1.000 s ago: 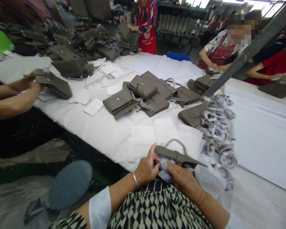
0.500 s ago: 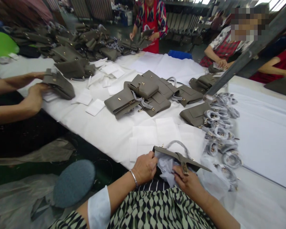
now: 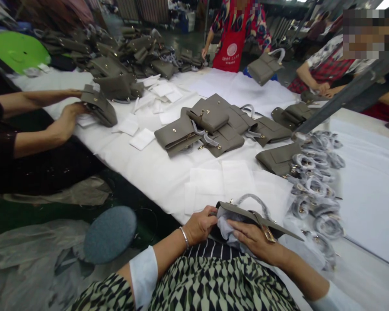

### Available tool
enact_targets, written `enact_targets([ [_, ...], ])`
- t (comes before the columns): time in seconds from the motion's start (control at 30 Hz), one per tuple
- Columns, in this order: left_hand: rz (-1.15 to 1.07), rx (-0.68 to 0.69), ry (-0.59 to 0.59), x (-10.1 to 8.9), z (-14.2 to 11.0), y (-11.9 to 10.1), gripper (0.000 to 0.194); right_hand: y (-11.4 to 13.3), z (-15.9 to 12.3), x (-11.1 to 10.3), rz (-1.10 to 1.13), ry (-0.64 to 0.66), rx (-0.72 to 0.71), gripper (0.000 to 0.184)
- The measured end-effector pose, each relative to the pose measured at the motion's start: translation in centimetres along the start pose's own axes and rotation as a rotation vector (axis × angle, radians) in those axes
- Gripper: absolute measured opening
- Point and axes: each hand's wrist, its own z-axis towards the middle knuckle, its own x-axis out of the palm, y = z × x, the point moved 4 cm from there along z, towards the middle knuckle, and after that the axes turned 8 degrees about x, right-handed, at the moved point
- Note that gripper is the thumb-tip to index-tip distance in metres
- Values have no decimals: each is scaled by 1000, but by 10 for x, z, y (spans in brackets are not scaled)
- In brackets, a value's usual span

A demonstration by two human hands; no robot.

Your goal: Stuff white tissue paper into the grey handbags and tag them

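Observation:
A dark olive-grey handbag [image 3: 285, 231] with a wrapped top handle [image 3: 251, 198] is held at the table edge, close to my body, its mouth turned toward me. My left hand [image 3: 199, 224] is closed on the bag's left edge. Crumpled whitish, translucent stuffing [image 3: 226, 229] bulges at the opening; whether it is paper or plastic I cannot tell. My right hand [image 3: 256, 242] lies on the stuffing with fingers stretched out flat, under the bag's hanging strap with its gold clasp [image 3: 268, 234]. The bag's inside is mostly hidden.
Similar handbags [image 3: 210, 116] lie piled mid-table. White sheets [image 3: 207, 181] are just beyond my hands, and plastic-wrapped coiled straps [image 3: 316, 185] on the right. A metal post [image 3: 340, 99] slants over the table. Co-workers handle bags at left and far side. A round stool [image 3: 110, 234] stands lower left.
My right hand's fingers have gone from curled at the stuffing to flat on it, and the stuffing sits lower in the bag. Across the table, a co-worker's bag has moved right. The view has shifted.

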Motion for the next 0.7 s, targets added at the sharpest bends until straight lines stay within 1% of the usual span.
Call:
enact_targets([
  [0.03,-13,-5,8,-1,0,-1,23,-4,-2,-1,-8,17,29,39],
  [0.13,-39,-6,62,-5,1,-3,26,-13,-9,-8,-147,-41,152,40],
  [0.2,-62,9,103,-9,2,-6,25,-16,-12,-8,-263,-60,176,35],
  [0.3,-104,17,151,-15,6,-8,21,-12,-7,-3,-460,-55,87,25],
  [0.37,-124,6,168,-17,10,-8,19,-11,3,0,-629,-105,55,24],
  [0.43,-141,4,179,-17,15,-7,20,-11,16,0,-749,-160,69,26],
  [0.5,-156,9,193,-15,19,-5,20,-13,25,-3,-787,-206,87,27],
  [0.57,-176,18,200,-14,21,-4,19,-15,26,-5,-786,-217,74,26],
  [0.63,-210,25,196,-15,22,-3,16,-14,20,-3,-752,-214,-25,29],
  [0.7,-229,21,202,-18,23,-4,13,-8,10,4,-697,-211,-178,34],
])
